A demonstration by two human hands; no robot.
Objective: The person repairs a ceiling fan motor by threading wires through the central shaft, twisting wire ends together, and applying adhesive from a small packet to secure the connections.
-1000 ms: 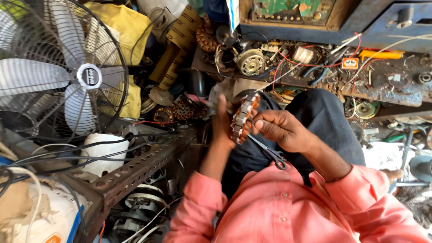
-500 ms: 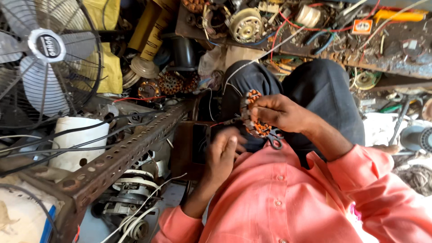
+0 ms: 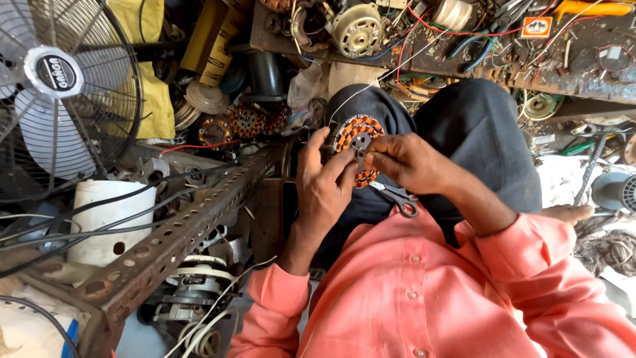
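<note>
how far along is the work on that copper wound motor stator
Done: most slots of the round stator already carry copper coils. In hand: the left hand steadies it while the right hand works at its centre, scissors hanging below. Left: how much winding remains isn't visible.

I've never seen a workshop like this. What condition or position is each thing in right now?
Wound stator: held upright over the lap.
Left hand: gripping the stator's edge.
Right hand: pinching at its centre.
Scissors: lying closed on the lap.
Fan: blades appear still.
</note>
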